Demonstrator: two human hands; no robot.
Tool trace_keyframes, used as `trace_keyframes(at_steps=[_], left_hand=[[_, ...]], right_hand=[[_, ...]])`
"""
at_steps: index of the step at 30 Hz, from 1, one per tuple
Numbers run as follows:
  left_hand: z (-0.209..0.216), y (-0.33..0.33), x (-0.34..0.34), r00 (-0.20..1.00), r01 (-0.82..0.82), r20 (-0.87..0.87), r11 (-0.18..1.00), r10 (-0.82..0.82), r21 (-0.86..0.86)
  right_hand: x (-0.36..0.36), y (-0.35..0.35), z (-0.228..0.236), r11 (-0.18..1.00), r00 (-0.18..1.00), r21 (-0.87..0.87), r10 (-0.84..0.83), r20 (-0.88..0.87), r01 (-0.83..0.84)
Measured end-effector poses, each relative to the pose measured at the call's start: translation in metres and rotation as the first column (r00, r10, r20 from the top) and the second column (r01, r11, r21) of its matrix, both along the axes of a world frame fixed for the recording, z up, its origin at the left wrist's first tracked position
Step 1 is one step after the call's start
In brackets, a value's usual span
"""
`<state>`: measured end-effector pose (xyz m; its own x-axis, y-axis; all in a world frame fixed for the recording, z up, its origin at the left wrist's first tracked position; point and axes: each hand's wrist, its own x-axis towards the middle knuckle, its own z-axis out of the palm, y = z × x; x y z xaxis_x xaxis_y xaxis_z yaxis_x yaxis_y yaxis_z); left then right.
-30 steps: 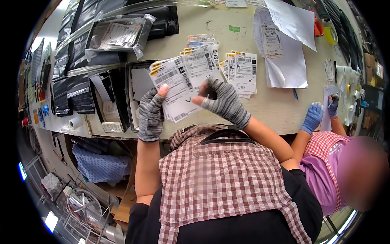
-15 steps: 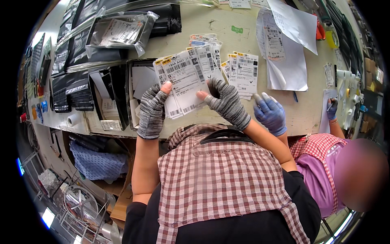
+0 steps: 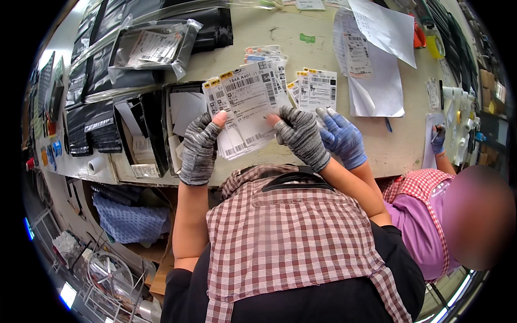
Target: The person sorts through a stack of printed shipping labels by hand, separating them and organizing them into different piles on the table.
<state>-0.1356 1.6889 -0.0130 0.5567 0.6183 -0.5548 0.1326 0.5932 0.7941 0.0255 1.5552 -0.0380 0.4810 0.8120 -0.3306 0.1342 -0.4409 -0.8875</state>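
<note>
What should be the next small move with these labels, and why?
I'd probably have the right hand tap the fanned shipping labels gently inward to even them up: their edges are staggered, the left hand steadies the left side, and the right thumb sits at the right edge. Keep it small, as a co-worker's blue-gloved hand is close by.

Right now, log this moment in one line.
left hand: holds label fan | right hand: pinches fan's right edge | co-worker's blue-gloved hand: near label stack
</note>
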Motion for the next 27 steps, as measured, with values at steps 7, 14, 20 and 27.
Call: trace_keyframes(at_steps=[7,14,20,27], left_hand=[[-0.009,0.001,0.003,0.999,0.044,-0.003,0.998,-0.044,-0.043],[-0.003,-0.006,0.006,1.000,0.001,-0.002,1.000,-0.001,0.006],[-0.011,-0.008,0.024,0.998,0.070,0.007,0.997,-0.070,-0.022],[-0.014,0.002,0.015,1.000,0.015,-0.003,1.000,-0.015,0.012]], right_hand=[[0.002,-0.008,-0.002,0.997,0.996,0.052,-0.059,-0.072,0.063],[0.002,-0.021,-0.006,0.974,0.983,0.131,-0.179,-0.045,0.184],[0.013,-0.041,-0.003,0.975,0.982,0.120,-0.191,0.001,0.189],[0.031,-0.061,0.008,0.972,0.964,0.116,-0.177,-0.199,0.203]])
